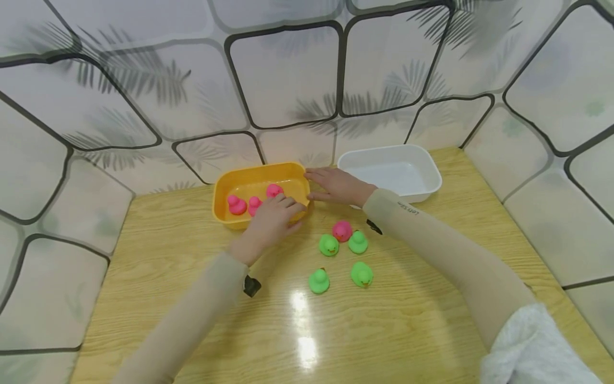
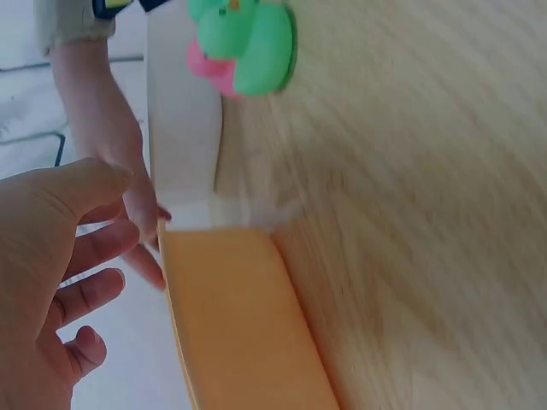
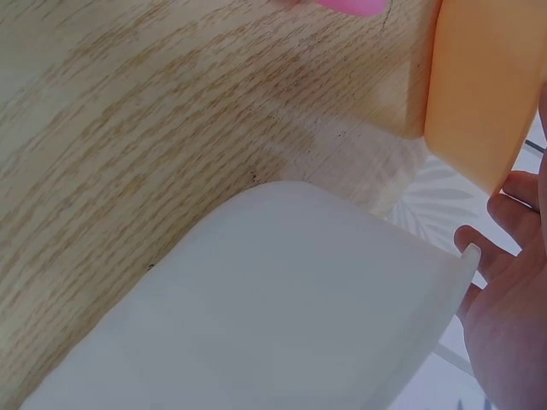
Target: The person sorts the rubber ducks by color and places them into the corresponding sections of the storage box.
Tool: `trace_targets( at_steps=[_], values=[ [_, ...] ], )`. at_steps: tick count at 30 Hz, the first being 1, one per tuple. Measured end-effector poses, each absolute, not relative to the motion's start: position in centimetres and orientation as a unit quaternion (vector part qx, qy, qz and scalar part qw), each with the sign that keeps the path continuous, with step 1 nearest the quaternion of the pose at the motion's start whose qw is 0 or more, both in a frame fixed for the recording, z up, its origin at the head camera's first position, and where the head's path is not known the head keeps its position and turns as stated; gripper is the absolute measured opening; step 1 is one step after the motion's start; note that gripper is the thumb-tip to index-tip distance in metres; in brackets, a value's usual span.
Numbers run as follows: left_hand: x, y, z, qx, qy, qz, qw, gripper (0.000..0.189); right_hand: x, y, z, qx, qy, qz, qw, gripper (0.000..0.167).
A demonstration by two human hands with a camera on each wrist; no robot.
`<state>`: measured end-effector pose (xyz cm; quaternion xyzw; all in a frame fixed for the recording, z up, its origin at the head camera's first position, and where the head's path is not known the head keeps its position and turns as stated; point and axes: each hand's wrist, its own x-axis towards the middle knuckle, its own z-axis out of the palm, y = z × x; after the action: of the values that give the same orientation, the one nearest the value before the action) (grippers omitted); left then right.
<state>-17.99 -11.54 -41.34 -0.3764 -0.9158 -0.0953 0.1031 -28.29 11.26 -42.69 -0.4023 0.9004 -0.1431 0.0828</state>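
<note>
"Pink ducks (image 1: 236, 205): where can they be found?"

"Three can be seen inside the yellow tub (image 1: 253, 184), towards the back of the worktop (image 1: 192, 240). Over its right part the left hand (image 1: 273, 217) is held, fingers loosely bent, nothing seen in its grasp."

"And the right hand (image 1: 338, 185)?"

"Its fingers are stretched out against the tub's right end. If that rim were pressed unevenly, the tub could be tipped or skidded."

"What of the loose ones?"

"One pink duck (image 1: 342, 231) is grouped with four green ducks (image 1: 318, 281). Because two are crowded close beside it, they could be knocked aside in a hasty reach."

"And farthest right?"

"The white tub (image 1: 384, 173). Its near left corner is overlapped by the right arm (image 1: 431, 240), so it could be nudged by a low sweep."
</note>
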Motion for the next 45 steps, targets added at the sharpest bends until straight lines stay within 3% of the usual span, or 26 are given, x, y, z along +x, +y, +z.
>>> trace_targets(
  at_steps=[17,34,45],
  values=[
    [-16.2,-5.8,-42.9,-0.413,-0.903,-0.104,0.051,0.031,-28.2,11.2,-42.7,-0.418,0.896,-0.133,0.064,0.070],
    [-16.3,-2.5,-44.2,-0.295,-0.951,-0.082,-0.032,0.043,-28.5,11.4,-42.8,-0.418,0.897,-0.130,0.068,0.071],
    [-15.9,-1.8,-44.1,-0.283,-0.956,-0.078,-0.013,0.042,-28.5,11.3,-42.9,-0.411,0.899,-0.133,0.077,0.072]
  ],
)
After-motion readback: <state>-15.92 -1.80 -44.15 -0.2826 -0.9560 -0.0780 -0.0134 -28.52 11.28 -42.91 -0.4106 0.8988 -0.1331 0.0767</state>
